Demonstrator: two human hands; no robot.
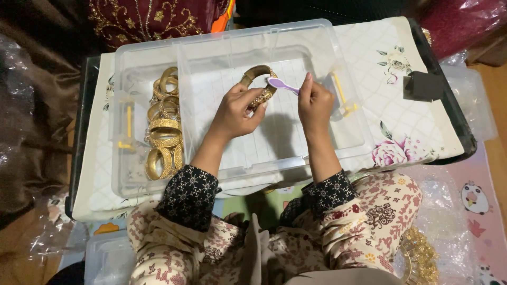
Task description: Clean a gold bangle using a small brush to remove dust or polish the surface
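The left hand (236,111) is gripping a gold bangle (260,84) over the clear plastic box (338,134), while the right hand (315,103) is pinching a small purple brush (281,84) against it. More bangles (165,132) are lying at the left.

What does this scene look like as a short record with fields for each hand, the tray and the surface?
left hand: left hand holds a gold bangle above the tray
right hand: right hand holds a small purple brush against the bangle
tray: clear plastic tray; pile of gold bangles in its left compartment
surface: floral cloth under the tray
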